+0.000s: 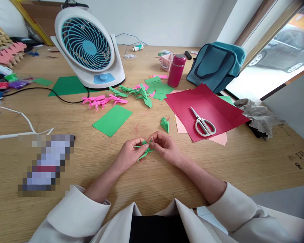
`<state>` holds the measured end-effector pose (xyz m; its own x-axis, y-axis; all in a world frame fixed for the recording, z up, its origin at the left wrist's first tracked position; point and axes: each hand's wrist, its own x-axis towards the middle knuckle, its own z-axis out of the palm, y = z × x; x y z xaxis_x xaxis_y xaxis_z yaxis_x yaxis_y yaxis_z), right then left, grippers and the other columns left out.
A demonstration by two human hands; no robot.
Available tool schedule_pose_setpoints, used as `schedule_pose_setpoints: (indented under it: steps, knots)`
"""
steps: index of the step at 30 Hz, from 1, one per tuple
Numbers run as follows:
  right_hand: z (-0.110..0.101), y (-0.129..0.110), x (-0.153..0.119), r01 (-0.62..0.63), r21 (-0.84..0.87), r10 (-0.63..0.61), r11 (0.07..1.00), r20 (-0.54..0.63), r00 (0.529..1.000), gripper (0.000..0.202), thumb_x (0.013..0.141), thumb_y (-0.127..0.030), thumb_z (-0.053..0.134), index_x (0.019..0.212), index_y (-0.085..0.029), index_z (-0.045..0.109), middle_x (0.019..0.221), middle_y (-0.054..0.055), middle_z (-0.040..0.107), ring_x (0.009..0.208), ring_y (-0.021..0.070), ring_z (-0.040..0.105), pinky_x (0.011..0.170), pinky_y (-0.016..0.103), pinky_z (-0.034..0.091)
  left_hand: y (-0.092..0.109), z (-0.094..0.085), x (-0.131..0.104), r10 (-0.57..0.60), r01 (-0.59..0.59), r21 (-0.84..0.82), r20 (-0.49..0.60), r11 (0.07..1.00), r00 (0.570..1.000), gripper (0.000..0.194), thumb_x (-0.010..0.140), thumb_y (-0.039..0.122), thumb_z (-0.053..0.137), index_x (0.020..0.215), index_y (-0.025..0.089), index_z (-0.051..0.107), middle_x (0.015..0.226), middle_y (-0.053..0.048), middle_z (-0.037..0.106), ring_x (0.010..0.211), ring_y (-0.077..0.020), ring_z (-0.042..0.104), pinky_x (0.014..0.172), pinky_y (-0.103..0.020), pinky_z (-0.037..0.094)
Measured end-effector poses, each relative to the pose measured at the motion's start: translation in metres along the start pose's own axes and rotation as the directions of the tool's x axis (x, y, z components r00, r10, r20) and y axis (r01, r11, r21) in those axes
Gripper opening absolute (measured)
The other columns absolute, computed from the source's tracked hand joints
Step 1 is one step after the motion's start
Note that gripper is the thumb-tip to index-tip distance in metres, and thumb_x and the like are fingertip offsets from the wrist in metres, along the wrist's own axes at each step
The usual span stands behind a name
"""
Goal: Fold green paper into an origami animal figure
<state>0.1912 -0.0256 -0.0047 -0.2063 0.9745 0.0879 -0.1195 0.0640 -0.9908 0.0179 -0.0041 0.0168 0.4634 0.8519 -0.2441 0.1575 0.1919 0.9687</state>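
Near the middle of the table, a folded green paper piece [143,156] with thin pointed arms is held between both hands. My left hand [130,152] pinches it from the left between thumb and fingers. From the right, my right hand [164,145] pinches one of its narrow tips. The fingers hide part of the piece. Just beyond my right hand lies a small folded green paper cone [164,125]. A flat green paper sheet [112,120] rests farther left. Behind it are folded pink paper figures [103,100] and similar green paper figures [145,95].
White-handled scissors [204,126] lie on red paper sheets [182,101] at right. A fan [90,47] stands at the back left, its black cord [40,88] crossing the table. A red flask [176,71] and a teal bag [215,65] are behind. A blurred-out object [47,165] lies left.
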Motion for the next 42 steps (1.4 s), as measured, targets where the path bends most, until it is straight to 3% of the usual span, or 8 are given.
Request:
schedule_pose_setpoints:
  steps: [14,18,22,24,28,33,38,42]
  knots:
    - [0.001,-0.004,0.001,-0.011,0.034,0.010,0.999,0.029,1.000,0.034,0.083,-0.050,0.070,0.091,-0.020,0.058,0.077,-0.001,0.055,0.070,0.0134,0.052,0.068,0.028,0.043,0.002,-0.001,-0.001,-0.030,0.028,-0.081,-0.021,0.996,0.999,0.038,0.077,0.052,0.071,0.076,0.016,0.058,0.062,0.006,0.046,0.051,-0.0067,0.045,0.044,-0.018,0.041]
    - [0.000,-0.002,0.000,-0.001,0.004,0.001,1.000,0.016,1.000,0.027,0.086,-0.044,0.068,0.091,-0.019,0.059,0.077,-0.001,0.055,0.069,0.0129,0.050,0.067,0.028,0.041,0.002,0.000,-0.001,0.027,-0.027,0.005,-0.008,1.000,1.000,0.034,0.081,0.047,0.067,0.075,0.016,0.057,0.058,0.006,0.045,0.050,-0.0066,0.043,0.046,-0.018,0.037]
    - [0.001,-0.005,-0.001,0.015,-0.016,-0.014,1.000,0.002,1.000,0.027,0.087,-0.045,0.066,0.091,-0.019,0.058,0.078,0.000,0.056,0.069,0.0133,0.050,0.066,0.028,0.041,0.002,-0.001,-0.001,0.176,-0.169,0.129,-0.050,0.977,0.983,0.025,0.083,0.039,0.066,0.076,0.016,0.060,0.065,0.004,0.051,0.056,-0.0078,0.046,0.051,-0.019,0.038]
    - [0.001,-0.007,-0.001,0.030,-0.035,-0.031,0.999,-0.017,0.999,0.030,0.086,-0.049,0.066,0.090,-0.020,0.057,0.078,0.000,0.055,0.069,0.0136,0.049,0.065,0.027,0.041,0.003,-0.001,-0.003,0.311,-0.280,0.240,-0.101,0.930,0.945,0.018,0.085,0.034,0.066,0.079,0.017,0.064,0.073,0.001,0.058,0.065,-0.0108,0.054,0.058,-0.021,0.043]
    - [0.002,-0.010,-0.002,0.043,-0.039,-0.044,0.998,-0.033,0.998,0.035,0.084,-0.054,0.067,0.085,-0.021,0.055,0.075,-0.001,0.052,0.066,0.0131,0.045,0.061,0.026,0.038,0.007,-0.004,-0.008,0.587,-0.468,0.497,-0.107,0.731,0.803,0.007,0.088,0.025,0.065,0.087,0.020,0.071,0.082,-0.003,0.064,0.079,-0.0148,0.060,0.071,-0.024,0.049]
    - [-0.002,-0.020,-0.002,0.066,-0.091,-0.064,0.994,0.027,0.998,0.036,0.087,-0.055,0.064,0.084,-0.019,0.060,0.082,0.002,0.055,0.076,0.0155,0.050,0.071,0.029,0.041,0.009,-0.009,-0.011,0.749,-0.546,0.658,-0.041,0.518,0.661,0.013,0.091,0.019,0.063,0.097,0.022,0.074,0.086,-0.003,0.063,0.080,-0.0129,0.061,0.072,-0.023,0.050]
    - [-0.007,-0.033,-0.003,0.012,-0.140,-0.006,0.990,0.046,0.999,0.040,0.095,-0.055,0.050,0.088,-0.019,0.067,0.084,0.003,0.057,0.083,0.0169,0.052,0.081,0.031,0.042,0.008,-0.013,-0.011,0.789,-0.526,0.735,-0.018,0.427,0.614,0.015,0.092,0.017,0.061,0.098,0.023,0.074,0.090,-0.003,0.062,0.082,-0.0127,0.062,0.074,-0.023,0.051]
    - [-0.007,-0.031,-0.002,-0.068,-0.143,0.072,0.987,0.029,0.997,0.043,0.088,-0.060,0.059,0.081,-0.018,0.063,0.077,0.001,0.054,0.075,0.0148,0.049,0.071,0.028,0.041,0.005,-0.013,-0.011,0.800,-0.528,0.760,0.018,0.380,0.600,0.016,0.091,0.013,0.061,0.099,0.022,0.073,0.090,-0.003,0.062,0.084,-0.0130,0.061,0.077,-0.024,0.051]
